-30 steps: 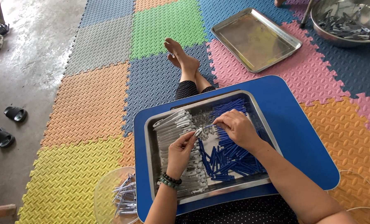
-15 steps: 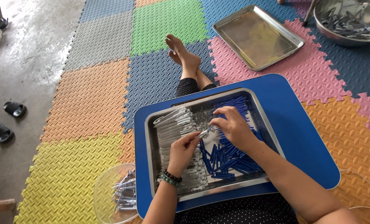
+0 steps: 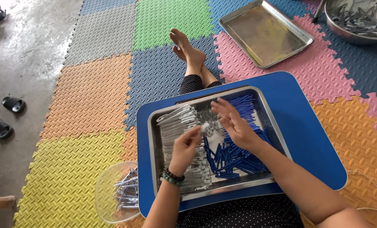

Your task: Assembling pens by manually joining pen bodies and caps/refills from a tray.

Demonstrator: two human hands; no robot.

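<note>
Colourful interlocking foam floor mats [image 3: 99,97] carry a blue lap bench [image 3: 311,139] bearing a rectangular steel tray [image 3: 154,143]. Since the earlier frame the right hand [image 3: 233,122] has lifted off the blue plastic sticks [image 3: 235,158], fingers now loosely spread above them. Just beside it, the left hand [image 3: 184,147] pinches a small silvery piece [image 3: 205,128] over the row of white-grey sticks [image 3: 178,124].
</note>
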